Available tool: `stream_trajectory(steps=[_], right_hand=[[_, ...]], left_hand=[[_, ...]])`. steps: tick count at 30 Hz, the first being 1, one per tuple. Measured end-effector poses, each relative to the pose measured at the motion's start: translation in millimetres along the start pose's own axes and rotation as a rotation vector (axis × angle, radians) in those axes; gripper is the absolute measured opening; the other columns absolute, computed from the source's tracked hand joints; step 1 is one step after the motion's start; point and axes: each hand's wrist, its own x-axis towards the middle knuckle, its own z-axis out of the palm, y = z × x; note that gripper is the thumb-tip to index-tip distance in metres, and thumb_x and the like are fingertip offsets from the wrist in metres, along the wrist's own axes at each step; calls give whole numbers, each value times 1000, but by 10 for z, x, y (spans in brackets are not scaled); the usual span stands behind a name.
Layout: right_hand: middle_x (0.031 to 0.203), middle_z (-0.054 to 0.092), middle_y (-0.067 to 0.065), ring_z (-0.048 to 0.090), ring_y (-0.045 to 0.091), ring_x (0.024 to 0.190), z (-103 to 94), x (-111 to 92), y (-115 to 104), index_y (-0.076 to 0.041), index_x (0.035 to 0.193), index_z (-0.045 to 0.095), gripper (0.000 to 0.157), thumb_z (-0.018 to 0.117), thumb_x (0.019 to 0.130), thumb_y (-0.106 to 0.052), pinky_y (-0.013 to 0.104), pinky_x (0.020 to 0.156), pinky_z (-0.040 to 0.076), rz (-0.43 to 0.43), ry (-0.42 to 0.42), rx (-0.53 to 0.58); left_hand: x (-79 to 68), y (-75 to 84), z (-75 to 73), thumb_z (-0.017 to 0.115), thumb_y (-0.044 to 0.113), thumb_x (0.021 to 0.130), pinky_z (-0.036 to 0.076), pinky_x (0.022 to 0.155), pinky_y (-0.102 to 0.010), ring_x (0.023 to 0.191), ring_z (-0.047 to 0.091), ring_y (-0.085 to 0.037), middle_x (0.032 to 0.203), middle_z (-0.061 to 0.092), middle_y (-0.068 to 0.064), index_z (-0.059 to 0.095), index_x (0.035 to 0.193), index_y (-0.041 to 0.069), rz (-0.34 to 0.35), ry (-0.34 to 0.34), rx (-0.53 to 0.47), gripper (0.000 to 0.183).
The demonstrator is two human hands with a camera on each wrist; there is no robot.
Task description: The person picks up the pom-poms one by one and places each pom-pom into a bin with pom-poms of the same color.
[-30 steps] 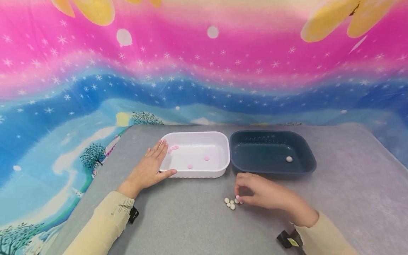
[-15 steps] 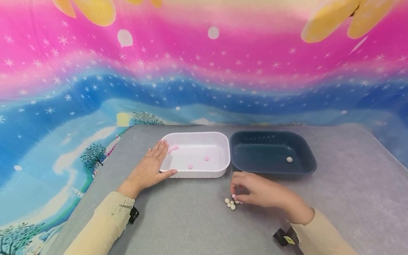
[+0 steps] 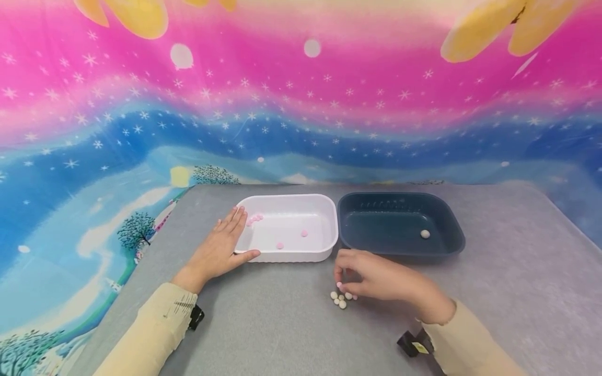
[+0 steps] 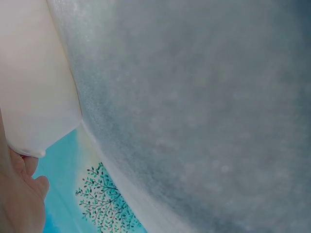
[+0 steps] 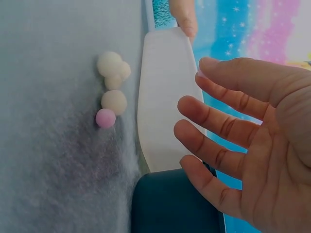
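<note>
Head view: left hand [image 3: 217, 250] lies flat, fingers straight, against the white tray [image 3: 287, 227] holding pink balls [image 3: 279, 245]. Right hand [image 3: 376, 279] pinches a pink ball [image 3: 338, 285] above the small pile of balls [image 3: 342, 299] (mostly cream), before the dark blue tray [image 3: 400, 224].

Left wrist view: tray corner [image 4: 34, 97], grey mat [image 4: 204, 121].

Right wrist view: fingers [image 5: 218, 126] spread loosely; the pinch is not discernible.

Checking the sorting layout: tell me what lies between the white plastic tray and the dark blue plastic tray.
Nothing: the white plastic tray and dark blue plastic tray stand side by side with only a narrow gap, seen in the head view.
</note>
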Motion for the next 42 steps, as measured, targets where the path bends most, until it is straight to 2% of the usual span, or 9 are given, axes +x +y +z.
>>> stream_trajectory(steps=[1, 16, 21, 26, 34, 42], right_hand=[[89, 56, -5, 52, 11, 84, -2, 10, 0, -21, 90, 65, 12, 71, 90, -11, 27, 77, 48, 1, 1, 4], [94, 61, -4, 56, 12, 88, 22, 91, 44, -22, 89, 63, 14, 71, 91, -11, 29, 79, 49, 16, 36, 16], [95, 61, -3, 57, 14, 90, 6, 118, 54, -22, 90, 64, 12, 70, 92, -12, 32, 81, 50, 11, 47, 17], [95, 59, -8, 57, 14, 90, -2, 146, 70, -22, 90, 63, 13, 70, 91, -11, 32, 81, 51, -3, 66, 17], [94, 59, -8, 53, 18, 84, -9, 204, 84, -18, 93, 66, 10, 71, 91, -9, 32, 75, 48, -1, 111, 42], [93, 60, -8, 55, 21, 85, -54, 242, 73, -19, 95, 64, 11, 70, 91, -10, 34, 77, 53, 24, 155, 55]], left_hand=[[0, -1, -1, 55, 63, 92, 22, 120, -61, 155, 10, -34, 166, 12, -19, 17, 156, -4, -1, 1, -1, 100], [-5, -1, 2, 53, 65, 92, 21, 121, -59, 155, 8, -33, 167, 9, -17, 15, 157, -2, -7, -24, 15, 100], [-4, -7, 2, 53, 64, 92, 20, 121, -59, 155, 8, -33, 167, 9, -17, 15, 157, -3, -11, -18, 8, 100], [-4, -16, 6, 54, 64, 92, 21, 121, -60, 155, 9, -33, 167, 10, -17, 17, 157, -3, -11, -11, 11, 100], [-15, -8, -3, 54, 63, 92, 22, 121, -59, 155, 8, -33, 167, 10, -17, 16, 157, -3, -11, -16, 11, 100], [-9, -13, 5, 55, 64, 92, 23, 120, -59, 155, 10, -34, 166, 12, -18, 17, 157, -3, 1, 8, 14, 100]])
